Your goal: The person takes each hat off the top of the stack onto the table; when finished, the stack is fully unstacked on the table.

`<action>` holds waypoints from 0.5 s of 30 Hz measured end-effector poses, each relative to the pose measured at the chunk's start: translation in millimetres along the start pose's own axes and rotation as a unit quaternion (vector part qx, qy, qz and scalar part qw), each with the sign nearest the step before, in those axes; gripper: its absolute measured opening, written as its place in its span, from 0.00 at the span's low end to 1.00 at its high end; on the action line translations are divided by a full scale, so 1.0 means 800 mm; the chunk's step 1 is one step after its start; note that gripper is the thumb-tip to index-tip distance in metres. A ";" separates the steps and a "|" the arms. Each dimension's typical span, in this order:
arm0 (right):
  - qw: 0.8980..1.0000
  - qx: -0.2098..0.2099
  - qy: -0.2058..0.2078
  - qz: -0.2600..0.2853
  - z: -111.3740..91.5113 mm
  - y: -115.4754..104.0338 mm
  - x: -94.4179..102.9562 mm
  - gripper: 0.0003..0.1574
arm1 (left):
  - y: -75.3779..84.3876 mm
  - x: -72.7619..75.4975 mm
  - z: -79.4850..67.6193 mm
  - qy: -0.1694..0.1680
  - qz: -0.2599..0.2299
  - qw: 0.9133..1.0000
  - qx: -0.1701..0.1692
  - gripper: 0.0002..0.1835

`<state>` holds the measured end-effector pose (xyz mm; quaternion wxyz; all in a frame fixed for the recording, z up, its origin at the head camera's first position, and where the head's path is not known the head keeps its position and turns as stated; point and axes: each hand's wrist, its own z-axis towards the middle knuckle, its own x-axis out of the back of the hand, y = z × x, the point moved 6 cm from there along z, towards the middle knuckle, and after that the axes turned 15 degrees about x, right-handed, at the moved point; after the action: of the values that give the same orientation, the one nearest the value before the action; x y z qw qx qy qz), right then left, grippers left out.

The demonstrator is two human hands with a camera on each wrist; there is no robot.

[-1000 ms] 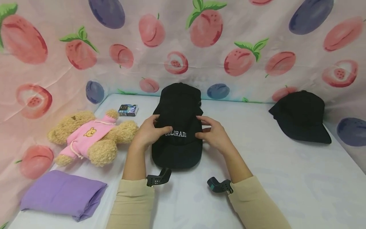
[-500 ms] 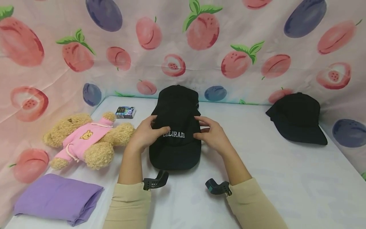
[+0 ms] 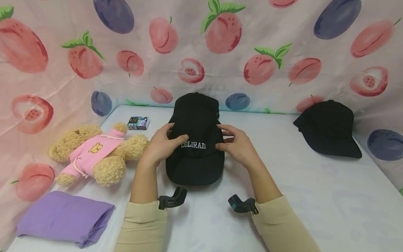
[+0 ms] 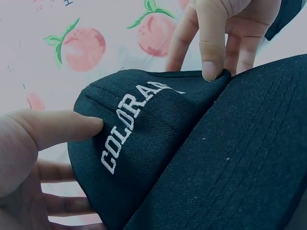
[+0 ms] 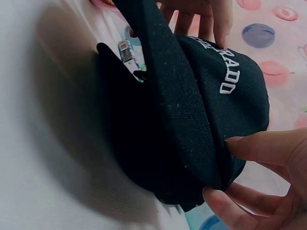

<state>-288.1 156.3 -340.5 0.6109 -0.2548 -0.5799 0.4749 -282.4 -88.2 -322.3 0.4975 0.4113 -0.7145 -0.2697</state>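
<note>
In the head view a black baseball cap point(image 3: 195, 171) with white COLORADO lettering faces me, brim toward me. My left hand point(image 3: 162, 145) grips its left side, thumb on the front panel beside the first letters and fingers behind the edge. On the opposite side my right hand point(image 3: 236, 145) pinches the cap, thumb at the front and fingertips at the side. Another black cap point(image 3: 196, 103) shows behind and beneath the lettered one. The right wrist view has the lettered cap's brim point(image 5: 168, 91) standing apart from a darker brim point(image 5: 124, 115) below it.
At the far right sits a separate black cap point(image 3: 330, 129). A teddy bear point(image 3: 100, 150) in a pink top lies on the left, with a small dark box point(image 3: 138, 123) beyond it. Folded purple cloth point(image 3: 64, 218) lies at front left. Fruit-print fabric point(image 3: 220, 73) hangs behind the white table point(image 3: 292, 189).
Both hands keep their hold on the lettered cap. It and the right hand have shifted very slightly up and right since half a second ago; the whole view has also drifted a little.
</note>
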 end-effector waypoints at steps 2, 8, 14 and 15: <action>1.000 -0.001 0.003 -0.002 -0.001 -0.001 0.003 0.44 | 0.002 -0.001 -0.002 0.000 -0.001 1.000 -0.002 0.45; 1.000 0.003 0.014 -0.004 -0.001 -0.005 0.011 0.43 | 0.009 -0.003 -0.006 0.000 -0.012 1.000 -0.015 0.43; 1.000 0.013 0.017 0.001 -0.002 -0.008 0.018 0.43 | 0.016 -0.005 -0.010 0.004 -0.017 0.999 -0.028 0.39; 1.000 0.014 0.018 0.003 -0.001 -0.009 0.020 0.43 | 0.018 -0.005 -0.011 0.004 -0.019 0.999 -0.031 0.38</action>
<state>-286.9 167.5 -327.1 0.6231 -0.2561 -0.5615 0.4805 -278.3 -76.9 -309.7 0.5074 0.4103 -0.6961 -0.2993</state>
